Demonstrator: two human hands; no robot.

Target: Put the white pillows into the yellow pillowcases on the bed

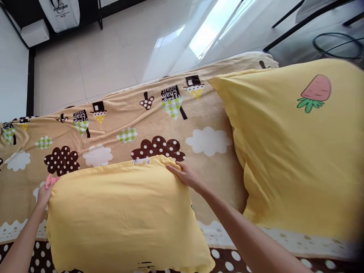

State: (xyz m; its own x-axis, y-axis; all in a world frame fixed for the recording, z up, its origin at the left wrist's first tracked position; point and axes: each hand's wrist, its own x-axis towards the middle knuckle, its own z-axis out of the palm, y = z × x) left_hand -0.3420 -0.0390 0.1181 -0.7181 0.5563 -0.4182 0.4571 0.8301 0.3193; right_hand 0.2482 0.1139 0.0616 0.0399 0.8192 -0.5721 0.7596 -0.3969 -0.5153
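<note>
A plump yellow pillow [122, 220] lies in front of me over the patterned blanket. My left hand [44, 194] is closed on its far left corner, where a bit of pink print shows. At the far right corner, my right hand [186, 174] grips the edge, thumb on top and the other fingers mostly hidden. Small black marks show near the pillow's lower edge. To the right rests a second yellow pillow [284, 151] with a pink and green fruit print; neither hand touches it.
The beige blanket [210, 182] with clouds and dotted shapes covers the bed. Beyond its far edge is a shiny tiled floor [113, 64]. A white bag [64, 15] and white box [35, 33] stand at the upper left. Dark metal legs [287, 36] and a coiled cable [338, 36] are at the upper right.
</note>
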